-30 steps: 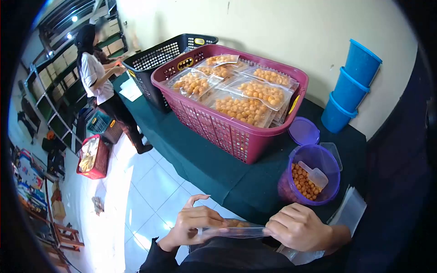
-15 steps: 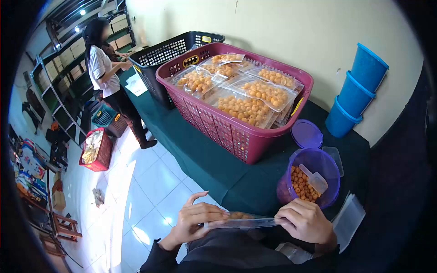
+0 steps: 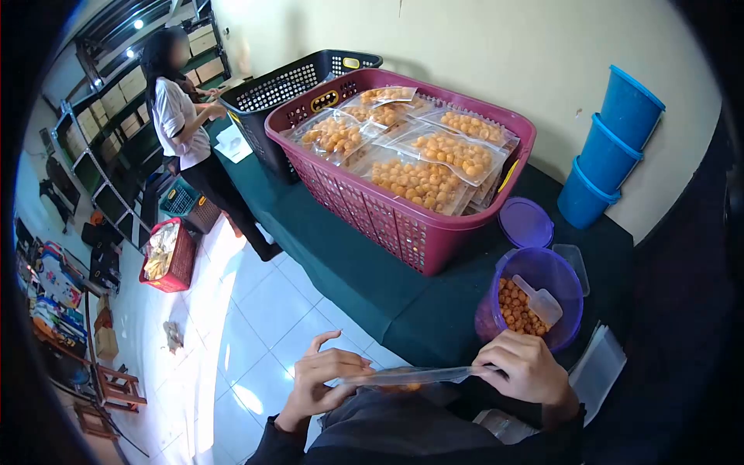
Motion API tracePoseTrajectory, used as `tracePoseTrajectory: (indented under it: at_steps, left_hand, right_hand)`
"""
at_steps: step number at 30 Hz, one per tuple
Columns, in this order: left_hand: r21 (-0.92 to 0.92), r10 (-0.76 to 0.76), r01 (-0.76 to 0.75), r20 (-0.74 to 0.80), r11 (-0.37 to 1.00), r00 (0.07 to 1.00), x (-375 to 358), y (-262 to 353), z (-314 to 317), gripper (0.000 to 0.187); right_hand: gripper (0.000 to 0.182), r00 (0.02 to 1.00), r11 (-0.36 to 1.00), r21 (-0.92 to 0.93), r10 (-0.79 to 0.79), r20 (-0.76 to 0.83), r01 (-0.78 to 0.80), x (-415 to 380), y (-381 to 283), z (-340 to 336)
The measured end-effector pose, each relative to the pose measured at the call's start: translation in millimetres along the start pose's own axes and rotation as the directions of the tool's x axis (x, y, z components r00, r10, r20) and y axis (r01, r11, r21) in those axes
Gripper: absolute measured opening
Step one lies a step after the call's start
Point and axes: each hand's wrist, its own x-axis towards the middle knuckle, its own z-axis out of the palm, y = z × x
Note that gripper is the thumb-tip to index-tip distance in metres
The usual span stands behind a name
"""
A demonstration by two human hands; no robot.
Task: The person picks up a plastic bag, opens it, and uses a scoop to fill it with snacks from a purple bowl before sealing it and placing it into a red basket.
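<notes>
Between my two hands a clear plastic bag [image 3: 422,377] is stretched by its top edge, with some round orange snacks inside. My left hand [image 3: 322,381] pinches the left end between thumb and fingers, its index finger raised. My right hand [image 3: 527,366] grips the right end. Just beyond my right hand stands a purple tub [image 3: 571,325] holding orange snack balls [image 3: 518,304] and a translucent scoop [image 3: 542,308]. A stack of flat clear bags [image 3: 601,372] lies to the right of my right hand.
A maroon basket [image 3: 372,225] full of filled snack bags [image 3: 422,182] stands on the green-covered table [image 3: 325,256], a black basket [image 3: 271,132] behind it. Blue buckets [image 3: 612,155] are stacked at the wall. A purple lid [image 3: 527,222] lies near the tub. A person [image 3: 182,116] stands far left.
The bag's upper edge has tilted, its right end now higher, and less of its contents shows. My left hand has shifted slightly left and down. The view has moved a little.
</notes>
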Motion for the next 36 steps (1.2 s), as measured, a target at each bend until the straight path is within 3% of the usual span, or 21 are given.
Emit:
tracePoseTrajectory:
  at_steps: [2,4,6,8,9,11,13,14,17,18,20,21,22,23,25,27,29,30,32,34,36]
  left_hand:
    - [-0.027,0.009,-0.009,0.008,1.0,1.0,4,1,2,0.007]
    - [-0.298,-0.069,0.025,-0.14,0.954,0.988,13,1,7,0.013]
    - [-0.325,0.009,-0.069,-0.183,0.943,0.983,12,-15,13,0.021]
    - [-0.508,-0.112,-0.085,-0.344,0.857,0.932,9,-23,17,0.025]
    - [-0.623,-0.16,-0.128,-0.385,0.772,0.909,10,-24,17,0.03]
    - [-0.623,-0.25,-0.124,-0.478,0.772,0.842,13,-22,14,0.034]
    - [-0.612,-0.259,-0.154,-0.531,0.775,0.807,14,-25,9,0.036]
    - [-0.639,-0.327,-0.13,-0.544,0.758,0.773,13,-26,7,0.035]
    - [-0.704,-0.461,-0.108,-0.564,0.701,0.685,18,-28,2,0.034]
    - [-0.739,-0.53,-0.107,-0.568,0.665,0.629,20,-29,1,0.034]
    - [-0.766,-0.567,-0.17,-0.587,0.62,0.578,24,-38,-1,0.034]
    - [-0.777,-0.603,-0.2,-0.598,0.597,0.528,25,-39,-1,0.033]
    - [-0.786,-0.638,-0.228,-0.605,0.575,0.476,27,-41,-3,0.033]
    - [-0.788,-0.64,-0.227,-0.601,0.572,0.478,24,-48,-8,0.033]
    - [-0.784,-0.582,-0.184,-0.575,0.593,0.575,16,-65,-19,0.037]
    - [-0.782,-0.573,-0.177,-0.571,0.597,0.588,12,-75,-34,0.041]
    - [-0.739,-0.481,-0.12,-0.544,0.663,0.688,4,-89,-55,0.056]
    - [-0.737,-0.478,-0.118,-0.542,0.665,0.692,-1,-96,-68,0.056]
    - [-0.765,-0.434,-0.159,-0.508,0.624,0.744,-8,-109,-95,0.059]
    - [-0.753,-0.474,-0.111,-0.514,0.648,0.715,-10,-121,-118,0.065]
    - [-0.742,-0.464,-0.029,-0.449,0.67,0.763,-17,-142,-138,0.077]
  right_hand:
    - [0.012,0.999,1.0,0.023,-0.009,-0.037,0.01,3,7,2]
    - [0.011,0.974,0.986,0.169,0.039,-0.225,0.0,12,17,15]
    - [0.015,0.928,0.849,0.525,0.147,-0.341,0.059,18,34,45]
    - [0.035,0.957,0.434,0.892,0.187,-0.223,0.123,23,40,65]
    - [0.042,0.975,0.455,0.885,0.131,-0.178,0.101,22,48,72]
    - [0.05,0.988,0.478,0.874,0.072,-0.135,0.084,17,61,78]
    - [0.066,0.964,0.578,0.785,0.01,0.266,-0.222,8,71,82]
    - [0.066,0.964,0.584,0.782,0.007,0.264,-0.218,6,71,89]
    - [0.073,0.987,0.077,0.984,0.008,0.161,-0.161,-2,75,125]
    - [0.073,0.987,0.084,0.983,0.012,0.16,-0.161,0,66,133]
    - [0.08,0.983,-0.285,0.954,0.181,-0.037,0.089,16,39,157]
    - [0.086,0.974,-0.335,0.935,0.225,-0.042,0.118,24,29,168]
    - [0.083,0.955,-0.359,0.925,0.298,-0.014,0.125,33,21,174]
    - [0.077,0.925,-0.277,0.955,0.379,0.008,0.105,37,23,184]
    - [0.071,0.89,-0.195,0.978,0.456,0.02,0.078,49,26,192]
    - [0.058,0.877,-0.078,0.995,0.47,0.097,-0.068,64,24,180]
    - [0.052,0.875,0.031,0.999,0.484,-0.028,0.014,76,25,167]
    - [0.053,0.877,0.095,0.995,0.475,-0.072,0.03,81,25,159]
    - [0.054,0.884,-0.18,0.967,0.461,-0.08,0.181,89,28,154]
    - [0.051,0.856,-0.139,0.969,0.506,-0.106,0.202,105,17,157]
    - [0.049,0.891,0.129,0.991,0.453,-0.026,-0.037,111,10,173]
